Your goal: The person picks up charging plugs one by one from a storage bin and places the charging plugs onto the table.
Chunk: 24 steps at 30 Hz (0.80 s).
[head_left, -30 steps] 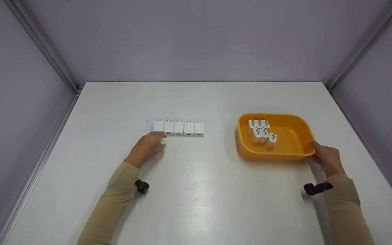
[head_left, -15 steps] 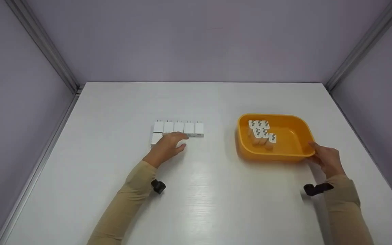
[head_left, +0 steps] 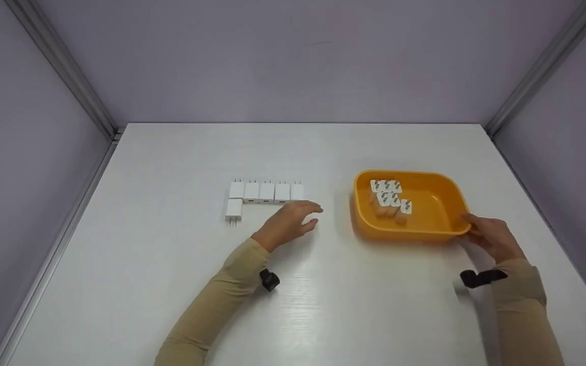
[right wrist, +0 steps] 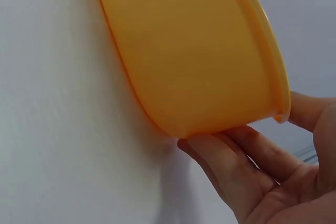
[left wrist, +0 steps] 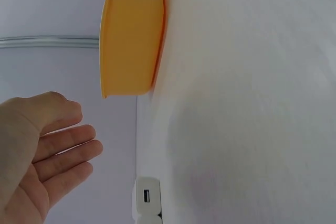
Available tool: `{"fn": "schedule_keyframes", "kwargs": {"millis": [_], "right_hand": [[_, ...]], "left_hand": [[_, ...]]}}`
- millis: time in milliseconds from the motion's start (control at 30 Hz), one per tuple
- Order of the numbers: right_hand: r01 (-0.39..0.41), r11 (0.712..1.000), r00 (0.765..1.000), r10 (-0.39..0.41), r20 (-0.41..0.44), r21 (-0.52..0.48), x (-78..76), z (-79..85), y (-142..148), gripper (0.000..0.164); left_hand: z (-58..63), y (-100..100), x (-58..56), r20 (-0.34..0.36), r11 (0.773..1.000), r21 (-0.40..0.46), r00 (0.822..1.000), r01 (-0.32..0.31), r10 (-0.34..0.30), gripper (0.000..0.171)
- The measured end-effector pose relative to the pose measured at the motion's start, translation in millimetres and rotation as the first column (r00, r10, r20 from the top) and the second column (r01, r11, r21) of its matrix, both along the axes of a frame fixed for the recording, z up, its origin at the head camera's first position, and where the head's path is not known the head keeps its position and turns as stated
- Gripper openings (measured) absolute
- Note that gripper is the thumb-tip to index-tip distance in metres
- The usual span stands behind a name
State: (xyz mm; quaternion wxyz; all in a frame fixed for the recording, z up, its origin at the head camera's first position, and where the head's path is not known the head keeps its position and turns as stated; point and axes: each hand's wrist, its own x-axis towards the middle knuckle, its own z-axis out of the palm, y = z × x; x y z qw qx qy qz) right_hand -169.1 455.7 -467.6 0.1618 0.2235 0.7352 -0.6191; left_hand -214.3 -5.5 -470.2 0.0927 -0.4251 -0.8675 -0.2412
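Several white plug chargers (head_left: pixel 266 192) lie side by side in a row on the table, prongs pointing to the back. One more charger (head_left: pixel 233 209) lies in front of the row's left end, its prongs toward the front. My left hand (head_left: pixel 290 223) hovers near the row's right end, fingers loosely bent and holding nothing; the left wrist view shows the empty palm and a charger's port (left wrist: pixel 146 196). With thumb and fingers my right hand (head_left: pixel 494 238) grips the front right corner of an orange plastic bin (head_left: pixel 438 235). Several chargers (head_left: pixel 389 195) stand prongs-up inside the bin's left part.
The white table (head_left: pixel 354 305) ends against a pale back wall (head_left: pixel 293 66), with side walls at left and right. A black wrist camera (head_left: pixel 269 280) sits on the left sleeve, another camera (head_left: pixel 481 278) on the right one.
My left hand has moved right from the row's left end, uncovering the single charger in front, which now lies free. The right hand keeps its grip on the bin, which has barely shifted.
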Motion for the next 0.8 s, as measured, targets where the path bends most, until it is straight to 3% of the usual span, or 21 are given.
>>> {"fn": "schedule_keyframes", "kwargs": {"millis": [167,267,433,700,800], "right_hand": [[-0.036,0.995,0.999,0.038,0.014,-0.09,-1.9,1.3,9.5,0.026],[-0.031,0.982,1.0,0.03,-0.009,-0.188,-1.2,2.0,9.9,0.01],[-0.017,0.96,1.0,0.008,-0.03,-0.281,0.1,3.0,8.0,0.016],[-0.018,0.982,1.0,0.017,-0.006,-0.19,-1.0,2.1,8.1,0.009],[-0.012,0.983,1.0,0.012,-0.001,-0.185,-1.2,2.0,7.3,0.02]], "left_hand": [[1.4,25.0,0.4,0.043,0.999,-0.012,0.998,0.045,-0.044,0.025],[2.5,38.2,2.1,0.053,0.999,-0.005,0.998,0.046,-0.046,0.025],[4.0,63.0,3.0,0.054,0.999,0.036,0.998,0.029,-0.031,0.027],[7.3,98.3,1.0,-0.055,1.0,0.012,0.998,-0.015,0.016,0.028],[9.0,104.4,-0.3,-0.063,1.0,0.005,0.998,-0.027,0.027,0.029]]}}
